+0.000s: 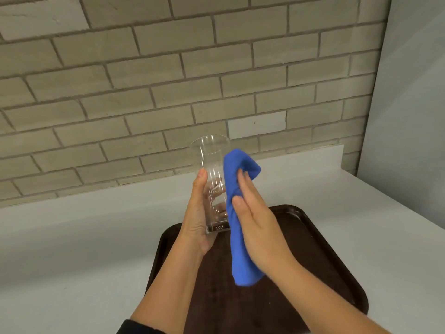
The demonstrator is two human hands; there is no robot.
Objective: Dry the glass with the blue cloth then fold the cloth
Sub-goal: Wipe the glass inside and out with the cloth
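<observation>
Left hand [198, 213]: fingers curled round the lower glass [213, 179], thumb up its near side.
Right hand [255, 220]: fingers together, flat, pressing cloth [238, 237] to the glass's right wall.
Glass: held upright above the tray's [337, 273] far-left corner; likely slick, fragile; grip low.
Cloth: soft, limp, tail hanging.
Hidden: right palm, cloth contact, any wetness.

Both forearms reach toward 12 o'clock; left hand [198, 213] curled in a grasp, thumb up; right hand [252, 213] flat, fingers [243, 179] extended.
</observation>
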